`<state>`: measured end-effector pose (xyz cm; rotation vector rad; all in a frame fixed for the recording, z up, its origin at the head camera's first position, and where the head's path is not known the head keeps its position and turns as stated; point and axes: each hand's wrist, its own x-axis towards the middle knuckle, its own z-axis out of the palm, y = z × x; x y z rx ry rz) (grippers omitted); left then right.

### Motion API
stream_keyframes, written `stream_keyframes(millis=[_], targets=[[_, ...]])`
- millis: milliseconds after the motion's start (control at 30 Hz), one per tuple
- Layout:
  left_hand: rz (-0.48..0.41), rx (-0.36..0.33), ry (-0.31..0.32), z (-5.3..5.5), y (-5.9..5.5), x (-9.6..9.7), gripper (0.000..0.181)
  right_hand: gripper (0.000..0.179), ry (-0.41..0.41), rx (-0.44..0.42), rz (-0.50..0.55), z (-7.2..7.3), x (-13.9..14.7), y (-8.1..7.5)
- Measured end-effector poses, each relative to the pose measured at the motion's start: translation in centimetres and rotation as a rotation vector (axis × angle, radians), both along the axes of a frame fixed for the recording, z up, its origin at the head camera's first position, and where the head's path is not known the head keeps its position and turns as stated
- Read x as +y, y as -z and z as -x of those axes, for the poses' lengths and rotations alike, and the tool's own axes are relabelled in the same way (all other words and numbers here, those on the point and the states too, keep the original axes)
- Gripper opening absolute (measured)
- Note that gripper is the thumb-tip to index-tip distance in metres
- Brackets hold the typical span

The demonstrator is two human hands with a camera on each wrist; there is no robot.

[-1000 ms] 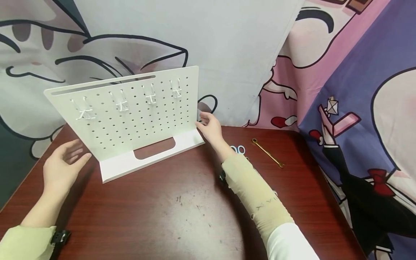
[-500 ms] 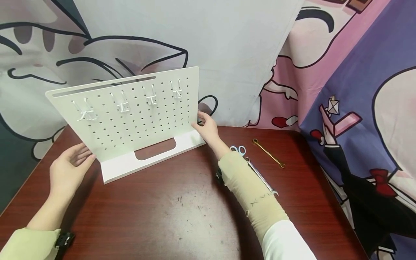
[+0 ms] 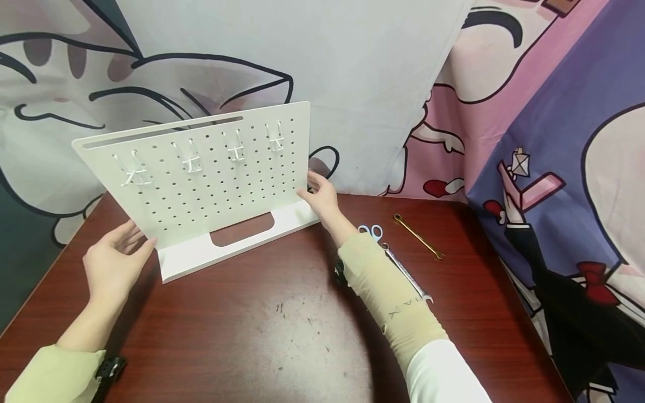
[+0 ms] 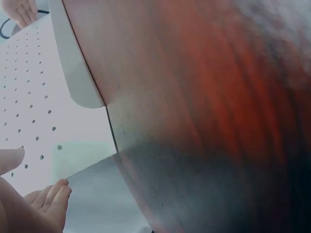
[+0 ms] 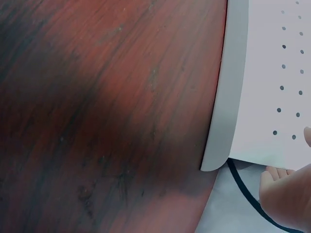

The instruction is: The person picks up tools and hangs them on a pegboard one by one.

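A white pegboard point(image 3: 221, 179) stands tilted back on its white base point(image 3: 186, 257) in the head view. Several white wire hooks point(image 3: 191, 162) hang in a row across its upper part. At its lower left edge is my left hand point(image 3: 112, 260), thumb tip just in front of the edge and relaxed fingers beside and behind it. The left wrist view shows a gap between that thumb point(image 4: 10, 160) and the fingers point(image 4: 56, 199). My right hand point(image 3: 323, 196) holds the right edge low down, thumb in front; the fingers are partly hidden behind the board.
On the dark red table point(image 3: 242, 336), right of my right forearm, lie light blue-handled scissors point(image 3: 375, 232), a silver wrench point(image 3: 405, 274) and a gold wrench point(image 3: 418, 237). A printed cloth point(image 3: 373, 101) hangs close behind the pegboard.
My left hand has moved right, up to the pegboard's edge. The right hand has shifted slightly left onto its edge, and its forearm now uncovers the silver wrench. The pegboard stands as before.
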<state>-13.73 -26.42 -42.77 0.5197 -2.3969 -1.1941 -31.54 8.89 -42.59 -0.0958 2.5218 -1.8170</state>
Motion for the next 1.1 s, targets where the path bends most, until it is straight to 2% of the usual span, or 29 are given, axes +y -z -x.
stream_keyframes(millis=[267,500,800,1100], targets=[[0.073,-0.055,-0.013,-0.1,-0.4,0.6,0.062,0.067,-0.018,0.005,-0.059,-0.4,0.5,-0.3],[0.091,-0.116,0.028,1.1,-0.7,1.2,0.064,0.068,-0.014,-0.011,-0.07,-0.9,2.4,-0.3],[0.119,-0.058,0.135,3.4,-0.7,3.2,0.063,0.066,0.02,-0.024,-0.071,-1.8,6.0,-0.4],[0.099,0.011,0.191,5.8,-0.6,5.3,0.06,0.063,0.066,0.006,-0.039,-2.9,9.2,-0.3]])
